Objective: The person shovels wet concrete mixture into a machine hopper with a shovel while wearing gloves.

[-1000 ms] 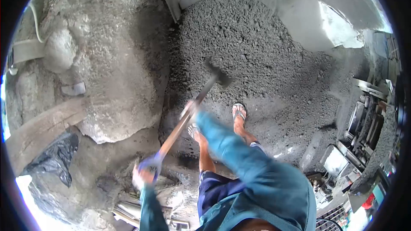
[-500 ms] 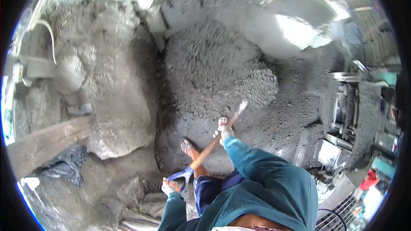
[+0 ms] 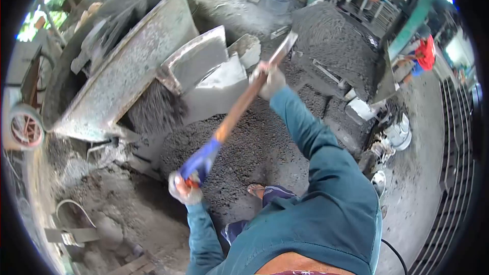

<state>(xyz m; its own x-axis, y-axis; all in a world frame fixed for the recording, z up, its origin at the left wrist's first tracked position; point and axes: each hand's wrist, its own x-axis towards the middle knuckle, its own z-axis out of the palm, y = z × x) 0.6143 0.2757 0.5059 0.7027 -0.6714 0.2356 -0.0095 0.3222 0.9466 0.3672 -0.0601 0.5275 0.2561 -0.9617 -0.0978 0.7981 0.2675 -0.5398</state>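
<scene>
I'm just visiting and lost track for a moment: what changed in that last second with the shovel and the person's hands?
The shovel swung up from the gravel pile underfoot, its blade end now raised toward the grey mixing trough. The view lifted with it. Unchanged: the left hand grips the blue end handle, the right hand grips high on the shaft.

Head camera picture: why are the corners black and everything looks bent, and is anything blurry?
Head view: a fisheye lens rounds the scene, leaving black corners; daylight glares at the upper left; the shovel and right hand are motion-blurred, while the mixer drum reads clearer.
</scene>
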